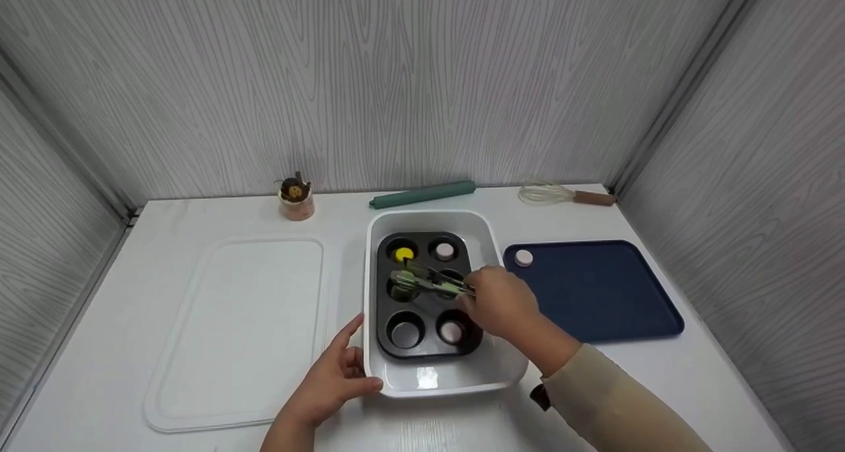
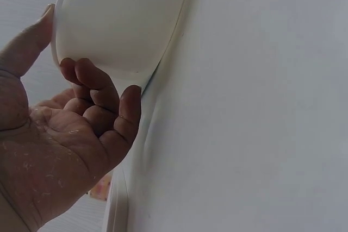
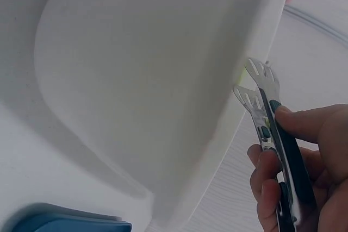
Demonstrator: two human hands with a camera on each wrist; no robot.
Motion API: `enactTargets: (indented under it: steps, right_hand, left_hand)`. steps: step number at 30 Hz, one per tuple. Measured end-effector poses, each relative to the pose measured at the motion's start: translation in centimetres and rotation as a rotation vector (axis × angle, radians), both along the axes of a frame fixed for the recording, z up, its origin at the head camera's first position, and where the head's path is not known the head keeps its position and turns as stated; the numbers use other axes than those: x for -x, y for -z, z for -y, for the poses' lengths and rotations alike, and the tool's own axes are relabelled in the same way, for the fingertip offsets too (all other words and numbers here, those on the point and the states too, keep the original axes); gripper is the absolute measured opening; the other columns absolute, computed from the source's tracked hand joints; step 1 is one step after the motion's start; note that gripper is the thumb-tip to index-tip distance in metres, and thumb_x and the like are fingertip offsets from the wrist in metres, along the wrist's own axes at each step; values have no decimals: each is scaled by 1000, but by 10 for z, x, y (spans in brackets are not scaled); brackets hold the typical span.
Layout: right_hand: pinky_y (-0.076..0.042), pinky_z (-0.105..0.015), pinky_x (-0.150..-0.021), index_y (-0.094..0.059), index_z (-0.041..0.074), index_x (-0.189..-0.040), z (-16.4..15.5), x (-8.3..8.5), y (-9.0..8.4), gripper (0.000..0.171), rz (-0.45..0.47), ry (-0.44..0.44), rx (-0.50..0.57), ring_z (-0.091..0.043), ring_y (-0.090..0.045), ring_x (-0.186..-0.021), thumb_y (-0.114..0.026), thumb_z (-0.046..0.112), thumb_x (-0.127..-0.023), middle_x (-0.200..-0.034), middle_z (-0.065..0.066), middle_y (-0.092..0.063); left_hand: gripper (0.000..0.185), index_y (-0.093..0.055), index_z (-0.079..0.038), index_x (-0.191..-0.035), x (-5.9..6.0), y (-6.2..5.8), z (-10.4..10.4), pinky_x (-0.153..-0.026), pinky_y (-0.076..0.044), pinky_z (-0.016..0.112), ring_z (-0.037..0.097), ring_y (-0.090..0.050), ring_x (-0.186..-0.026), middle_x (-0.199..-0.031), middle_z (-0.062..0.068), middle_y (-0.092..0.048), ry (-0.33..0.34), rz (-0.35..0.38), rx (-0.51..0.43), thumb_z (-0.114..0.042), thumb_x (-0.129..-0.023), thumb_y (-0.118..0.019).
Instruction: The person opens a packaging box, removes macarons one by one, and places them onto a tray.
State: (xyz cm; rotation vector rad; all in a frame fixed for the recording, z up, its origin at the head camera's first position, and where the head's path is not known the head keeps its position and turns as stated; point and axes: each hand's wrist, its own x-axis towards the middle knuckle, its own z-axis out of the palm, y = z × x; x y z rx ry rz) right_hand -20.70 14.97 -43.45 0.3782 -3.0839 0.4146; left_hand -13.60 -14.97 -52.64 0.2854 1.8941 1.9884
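My right hand [image 1: 503, 301] holds a pair of metal tongs [image 3: 288, 172] with dark grips, their slotted tips over the left middle cup of a black muffin tin [image 1: 426, 354]. A pale green patch shows at the tips; I cannot tell whether it is something held. The tin lies inside a white bin [image 1: 462, 379]. A yellow disc [image 1: 404, 254] sits in its far left cup, pale pinkish discs [image 1: 445, 251] in the far right and near right cups. My left hand [image 1: 333, 378] grips the bin's near left corner, thumb at the rim and fingers against the outer wall [image 2: 119, 31].
Right of the bin lies a dark blue tray [image 1: 594, 293] with a whitish disc [image 1: 523, 258] at its far left corner. A white lid-like panel [image 1: 251, 326] lies left. Behind are a small potted plant [image 1: 296, 201], a green rolling pin [image 1: 422, 194] and a whisk [image 1: 561, 193].
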Motion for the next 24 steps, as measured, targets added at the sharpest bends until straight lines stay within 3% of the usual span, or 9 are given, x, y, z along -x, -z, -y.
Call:
enactTargets:
  steps: [9,15,24]
  right_hand:
    - [-49,-41,-58,-79,15,-93,-12,7,-12,14,-1,22,43,-16,-59,-65,-76,27,-99,-81,1,-66]
    - [-54,-42,-62,-80,9,-106,-34,14,-28,19,-24,36,31,-19,-67,-73,-76,27,-100,-92,-5,-73]
    - [-46,-42,-56,-79,10,-97,-74,23,-54,16,-70,89,43,-21,-59,-63,-74,24,-100,-82,-5,-70]
  left_hand:
    - [117,-8,-4,-169,-1,3,1,-79,-56,28,18,-64,-85,-95,14,-66,-4,13,-13,4,-82,-86]
    - [118,-8,-6,-170,0,3,-1,-78,-57,30,22,-66,-88,-97,17,-68,-7,12,-5,5,-81,-85]
    - [118,-7,-6,-170,1,1,-2,-80,-57,30,22,-67,-89,-99,19,-69,-8,15,-6,5,-82,-85]
